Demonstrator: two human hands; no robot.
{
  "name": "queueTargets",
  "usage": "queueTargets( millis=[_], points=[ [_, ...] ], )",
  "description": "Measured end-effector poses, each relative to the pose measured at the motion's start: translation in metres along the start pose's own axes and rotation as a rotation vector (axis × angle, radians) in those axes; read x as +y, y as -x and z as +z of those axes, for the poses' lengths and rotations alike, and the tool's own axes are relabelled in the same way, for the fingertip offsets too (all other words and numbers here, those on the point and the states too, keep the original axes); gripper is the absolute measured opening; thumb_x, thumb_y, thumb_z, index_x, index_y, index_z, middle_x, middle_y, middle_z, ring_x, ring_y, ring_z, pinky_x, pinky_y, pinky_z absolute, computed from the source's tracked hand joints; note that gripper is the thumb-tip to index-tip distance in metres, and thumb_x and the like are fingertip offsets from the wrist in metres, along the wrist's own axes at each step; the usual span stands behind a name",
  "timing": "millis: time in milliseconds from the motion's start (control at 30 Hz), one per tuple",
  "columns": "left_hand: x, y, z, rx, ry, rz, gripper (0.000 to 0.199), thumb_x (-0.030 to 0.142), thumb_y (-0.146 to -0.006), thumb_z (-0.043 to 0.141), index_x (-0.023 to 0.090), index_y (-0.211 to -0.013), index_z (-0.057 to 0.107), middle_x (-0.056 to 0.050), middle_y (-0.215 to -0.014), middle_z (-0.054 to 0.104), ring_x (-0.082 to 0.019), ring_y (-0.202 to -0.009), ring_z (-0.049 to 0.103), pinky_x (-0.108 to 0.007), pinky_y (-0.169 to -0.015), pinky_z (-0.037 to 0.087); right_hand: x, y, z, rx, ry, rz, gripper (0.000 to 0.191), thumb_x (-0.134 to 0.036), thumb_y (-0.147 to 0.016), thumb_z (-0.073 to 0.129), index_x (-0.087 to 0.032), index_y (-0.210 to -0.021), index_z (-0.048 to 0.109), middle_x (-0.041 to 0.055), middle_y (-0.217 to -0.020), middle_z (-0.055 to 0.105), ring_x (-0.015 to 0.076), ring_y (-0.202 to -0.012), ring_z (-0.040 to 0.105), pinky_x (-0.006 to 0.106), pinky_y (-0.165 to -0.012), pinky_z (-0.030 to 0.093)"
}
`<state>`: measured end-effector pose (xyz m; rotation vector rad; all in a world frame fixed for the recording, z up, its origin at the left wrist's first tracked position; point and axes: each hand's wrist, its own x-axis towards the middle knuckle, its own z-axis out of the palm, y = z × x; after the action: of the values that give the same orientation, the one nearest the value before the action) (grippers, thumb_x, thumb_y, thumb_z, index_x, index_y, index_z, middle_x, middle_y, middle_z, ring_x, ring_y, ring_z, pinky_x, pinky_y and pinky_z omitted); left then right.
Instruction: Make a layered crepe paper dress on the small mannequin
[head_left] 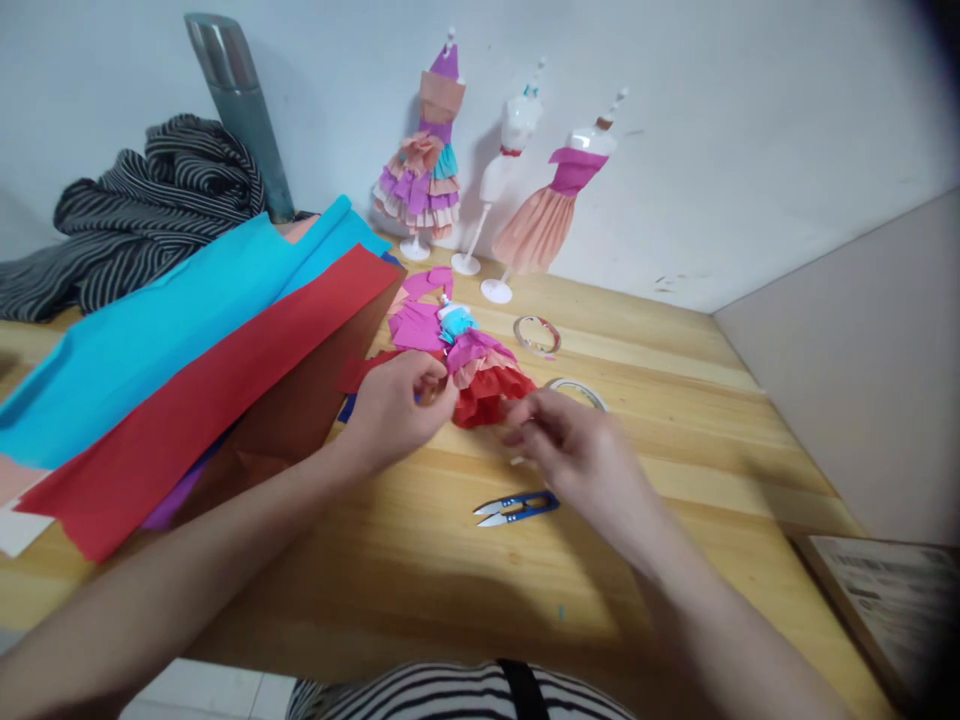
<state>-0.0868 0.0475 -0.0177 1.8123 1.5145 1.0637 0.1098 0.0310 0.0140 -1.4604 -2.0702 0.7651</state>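
Observation:
A small mannequin in a crepe paper dress [487, 365] lies tilted on the table, with a turquoise top, a magenta and peach layer and a red ruffled skirt. My left hand [405, 400] is closed at the left side of the skirt, its fingertips pressed together; what they pinch is hidden. At the skirt's lower right edge my right hand [566, 435] has its fingers curled in a pinch, slightly blurred, and what is between them cannot be made out. Thread snips [517, 508] with blue handles lie below the hands. Partly behind my right hand is a tape roll [581, 388].
Crepe paper sheets in turquoise [172, 310] and red [217, 400] cover the left side. Magenta paper scraps [416, 322] lie behind the mannequin. Another tape roll [537, 335] lies farther back. Three mannequins [566, 180], a flask [244, 120] and striped cloth [165, 210] line the wall.

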Motion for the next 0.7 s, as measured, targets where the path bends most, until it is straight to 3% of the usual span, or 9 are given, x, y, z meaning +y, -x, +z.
queueTargets(
  millis=[133,200,333,467,600,700],
  points=[
    [0.013,0.007,0.018,-0.023,-0.401,0.105,0.044,0.046,-0.065,0.072,0.017,-0.095,0.057,-0.011,-0.098,0.059,-0.027,-0.096,0.053,-0.036,-0.080,0.043,0.002,-0.018,-0.016,0.233,0.208,-0.151,0.013,-0.017,-0.081,0.051,-0.020,-0.084,0.063,0.0015,-0.066,0.062,0.0127,-0.051,0.050,0.027,-0.053,0.038],
    [0.017,0.005,0.029,0.010,-0.480,0.088,0.051,0.051,-0.066,0.070,0.014,-0.098,0.055,-0.013,-0.100,0.057,-0.030,-0.098,0.051,-0.039,-0.080,0.043,0.004,-0.036,-0.017,0.227,0.335,-0.274,0.014,-0.018,-0.080,0.056,-0.020,-0.088,0.067,0.0051,-0.077,0.063,0.0148,-0.059,0.053,0.029,-0.057,0.040],
    [0.017,-0.005,0.044,0.085,-0.569,0.075,0.034,0.039,-0.075,0.062,0.013,-0.096,0.054,-0.014,-0.099,0.057,-0.031,-0.099,0.051,-0.041,-0.077,0.042,0.005,-0.065,-0.007,0.088,0.581,-0.359,0.019,-0.015,-0.080,0.056,-0.017,-0.091,0.071,0.0096,-0.085,0.062,0.0202,-0.073,0.056,0.031,-0.060,0.039],
    [0.010,-0.011,0.048,0.097,-0.604,0.057,0.020,0.027,-0.076,0.058,0.015,-0.092,0.054,-0.012,-0.098,0.057,-0.030,-0.099,0.051,-0.040,-0.075,0.042,0.005,-0.071,0.000,0.009,0.740,-0.355,0.021,-0.015,-0.083,0.050,-0.016,-0.082,0.071,0.0103,-0.081,0.062,0.0214,-0.073,0.055,0.031,-0.058,0.035],
    [0.004,-0.014,0.049,0.121,-0.592,0.085,0.008,0.021,-0.079,0.053,0.019,-0.087,0.054,-0.009,-0.093,0.059,-0.028,-0.095,0.052,-0.039,-0.071,0.042,0.014,-0.068,0.000,0.105,0.547,-0.350,0.021,-0.017,-0.083,0.051,-0.016,-0.079,0.071,0.0082,-0.078,0.060,0.0190,-0.069,0.054,0.030,-0.058,0.038],
    [0.001,-0.015,0.050,0.127,-0.581,0.112,0.007,0.017,-0.077,0.054,0.019,-0.084,0.054,-0.008,-0.092,0.059,-0.027,-0.092,0.052,-0.039,-0.071,0.042,0.026,-0.066,-0.002,0.196,0.275,-0.240,0.016,-0.016,-0.078,0.055,-0.017,-0.075,0.070,0.0047,-0.071,0.059,0.0164,-0.064,0.053,0.029,-0.056,0.040]
  ],
)
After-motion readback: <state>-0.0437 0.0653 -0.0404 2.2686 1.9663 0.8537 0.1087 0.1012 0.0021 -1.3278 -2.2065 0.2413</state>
